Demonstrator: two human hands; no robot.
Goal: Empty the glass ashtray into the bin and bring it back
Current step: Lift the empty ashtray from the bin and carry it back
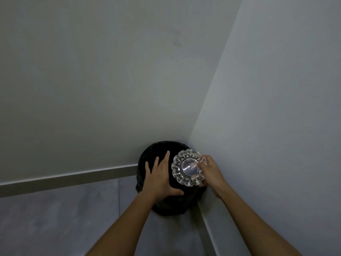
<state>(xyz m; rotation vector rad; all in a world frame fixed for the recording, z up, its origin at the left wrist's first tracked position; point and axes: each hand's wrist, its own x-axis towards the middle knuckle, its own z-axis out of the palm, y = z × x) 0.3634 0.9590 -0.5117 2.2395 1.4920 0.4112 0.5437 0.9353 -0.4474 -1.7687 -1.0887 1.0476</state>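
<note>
A round cut-glass ashtray (pixel 187 168) is held over a black bin (pixel 153 154) lined with a dark bag, which stands in the corner of the room. The ashtray is turned so that its flat base faces me. My right hand (pixel 212 169) grips its right rim, fingers showing through the glass. My left hand (pixel 159 177) hovers flat over the bin's mouth just left of the ashtray, fingers spread, holding nothing. The inside of the bin is too dark to see.
Two pale walls meet behind the bin, one at the back (pixel 92 80) and one on the right (pixel 286 108). A grey skirting board (pixel 64 179) runs along the floor. Grey floor tiles (pixel 64 218) stretch to the left.
</note>
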